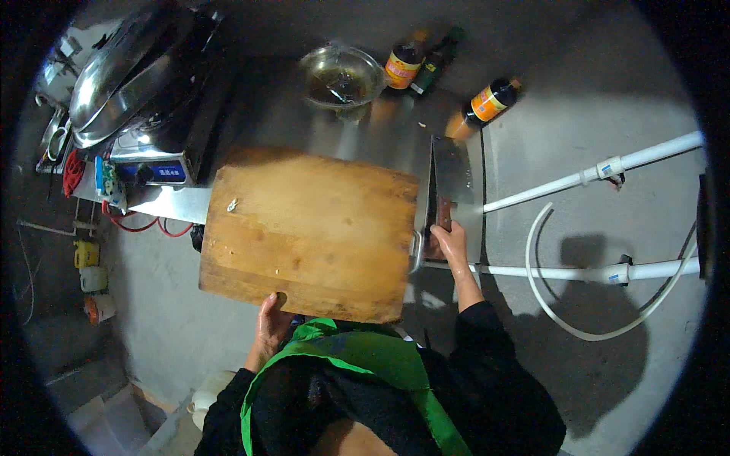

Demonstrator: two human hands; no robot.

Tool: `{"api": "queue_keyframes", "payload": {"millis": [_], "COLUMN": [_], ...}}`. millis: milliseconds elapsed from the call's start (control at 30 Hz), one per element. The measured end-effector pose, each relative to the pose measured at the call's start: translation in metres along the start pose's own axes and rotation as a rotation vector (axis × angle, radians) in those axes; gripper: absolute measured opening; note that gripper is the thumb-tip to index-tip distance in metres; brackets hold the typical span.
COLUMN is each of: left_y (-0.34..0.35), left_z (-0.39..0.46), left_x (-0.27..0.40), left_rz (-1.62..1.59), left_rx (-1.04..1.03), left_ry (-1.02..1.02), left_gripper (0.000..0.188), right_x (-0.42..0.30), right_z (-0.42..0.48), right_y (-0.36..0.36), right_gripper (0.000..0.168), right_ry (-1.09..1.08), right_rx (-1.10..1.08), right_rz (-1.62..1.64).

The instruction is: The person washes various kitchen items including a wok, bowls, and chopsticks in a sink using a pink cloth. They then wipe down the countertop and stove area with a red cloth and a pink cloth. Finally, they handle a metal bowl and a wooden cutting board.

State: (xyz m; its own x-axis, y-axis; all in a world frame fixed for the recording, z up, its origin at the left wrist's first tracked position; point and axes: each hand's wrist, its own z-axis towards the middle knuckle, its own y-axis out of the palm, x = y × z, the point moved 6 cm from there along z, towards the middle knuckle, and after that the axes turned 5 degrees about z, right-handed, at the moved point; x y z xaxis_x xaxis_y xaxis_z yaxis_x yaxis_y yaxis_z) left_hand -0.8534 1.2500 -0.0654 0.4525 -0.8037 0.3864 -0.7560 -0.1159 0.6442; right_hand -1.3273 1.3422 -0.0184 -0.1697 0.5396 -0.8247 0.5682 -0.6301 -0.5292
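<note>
A wooden cutting board (319, 228) spans the space before me, its near part reaching past the counter's front edge. My left hand (271, 322) grips the near edge of the board, thumb on top and fingers hidden beneath. To the right of the board, my right hand (451, 242) is closed around the brown wooden handle of a cleaver (454, 171). The cleaver's wide steel blade points away from me over the steel counter's right side. A few pale scraps (232, 205) are on the left part of the board.
A metal bowl (342, 77) with dark liquid stands at the back of the steel counter (274, 125). Several sauce bottles (402, 65) are to its right. A stove (151, 165) with large metal pans (122, 85) is at left. White pipes (547, 188) and a hose (533, 268) run at right.
</note>
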Motion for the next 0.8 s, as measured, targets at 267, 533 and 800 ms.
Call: {"api": "queue_keyframes", "payload": {"millis": [267, 533, 800], "left_y": [0.018, 0.017, 0.043], "left_z": [-0.014, -0.014, -0.021], "left_x": [0.006, 0.004, 0.013], "left_rz": [-0.017, 0.001, 0.067], "left_rx": [0.065, 0.072, 0.045], "left_ry": [-0.015, -0.067, -0.050], "left_gripper": [0.021, 0.022, 0.026], "right_x": [-0.077, -0.171, -0.143], "right_z": [-0.005, 0.151, 0.234], "right_y": [-0.006, 0.053, 0.085], "right_gripper": [0.046, 0.022, 0.020], "right_ry": [-0.239, -0.724, -0.544], "right_rx": [0.017, 0.227, 0.044], "right_rz": [-0.606, -0.420, -0.764]}}
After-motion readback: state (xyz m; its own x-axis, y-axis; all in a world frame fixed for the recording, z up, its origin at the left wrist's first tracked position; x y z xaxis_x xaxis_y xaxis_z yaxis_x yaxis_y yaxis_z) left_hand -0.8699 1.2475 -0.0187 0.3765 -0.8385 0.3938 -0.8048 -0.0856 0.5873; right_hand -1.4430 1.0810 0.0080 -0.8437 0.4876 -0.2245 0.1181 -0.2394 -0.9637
